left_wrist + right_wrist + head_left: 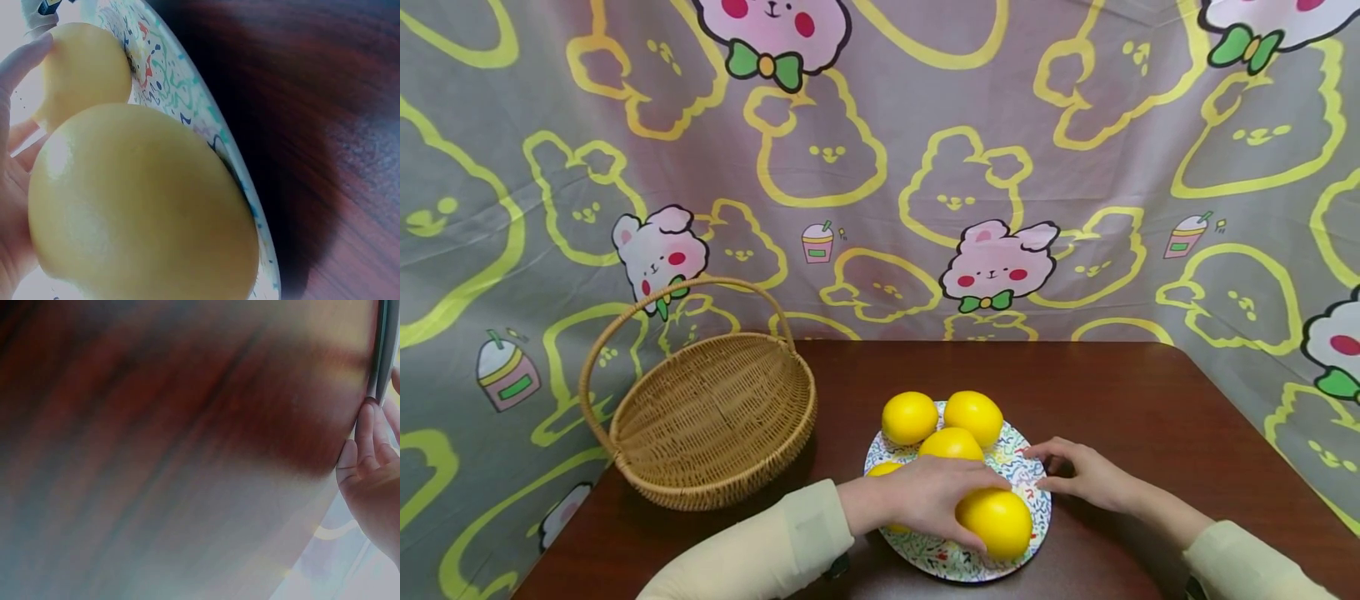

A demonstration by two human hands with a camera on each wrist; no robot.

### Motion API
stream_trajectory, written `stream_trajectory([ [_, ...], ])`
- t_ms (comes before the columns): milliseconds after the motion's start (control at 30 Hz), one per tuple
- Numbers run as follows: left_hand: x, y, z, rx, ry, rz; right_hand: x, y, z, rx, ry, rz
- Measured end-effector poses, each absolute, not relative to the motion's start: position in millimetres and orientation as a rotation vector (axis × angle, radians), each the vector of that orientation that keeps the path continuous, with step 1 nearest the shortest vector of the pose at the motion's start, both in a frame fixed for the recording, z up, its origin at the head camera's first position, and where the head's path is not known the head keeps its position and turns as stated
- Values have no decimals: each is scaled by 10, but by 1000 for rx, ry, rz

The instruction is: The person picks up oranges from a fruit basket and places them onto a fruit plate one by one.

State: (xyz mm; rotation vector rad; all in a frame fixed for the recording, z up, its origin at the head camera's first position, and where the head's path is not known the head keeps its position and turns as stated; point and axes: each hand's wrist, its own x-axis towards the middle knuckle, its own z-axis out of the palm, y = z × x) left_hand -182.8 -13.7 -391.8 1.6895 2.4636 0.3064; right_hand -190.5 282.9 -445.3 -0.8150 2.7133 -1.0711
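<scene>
A round plate [925, 560] with a colourful squiggle pattern carries several yellow lemons. At its front right, my left hand [928, 497] grips a lemon [1000, 525], fingers over the top and thumb along the near side. Close to the camera in the left wrist view is a large lemon [144, 206], with the gripped lemon [87, 72] beyond it at the fingertips. My right hand [1090, 475] holds the plate's right rim; in the right wrist view its fingers [365, 434] meet the plate's edge. The left hand partly covers a lemon [883, 469] at the left.
A wicker basket [722, 417] with a tall arched handle stands on the dark wooden table [1120, 392], left of the plate. Its inside shows no fruit. A patterned cloth [895, 333] hangs behind the table and along both sides.
</scene>
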Motion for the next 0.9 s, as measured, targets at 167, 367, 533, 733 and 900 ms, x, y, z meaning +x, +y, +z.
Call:
stream_trajectory([
  [167,-1839,-139,-3922,1677,2466,319,-1911,2827,-4443,-834,2713,-1065],
  [367,-1853,-143,-3912,1652,2459,340,-1919,2823,-4418,-835,2703,-1051],
  [533,-1865,-143,-3884,1640,2468,348,-1945,2824,-4389,-804,2688,-1046],
  [733,-1862,-200,-3869,1646,2487,390,-1919,2844,-4388,-803,2665,-1079],
  [900,-1833,-336,-3840,1610,2498,516,-1876,2873,-4361,-772,2656,-1108],
])
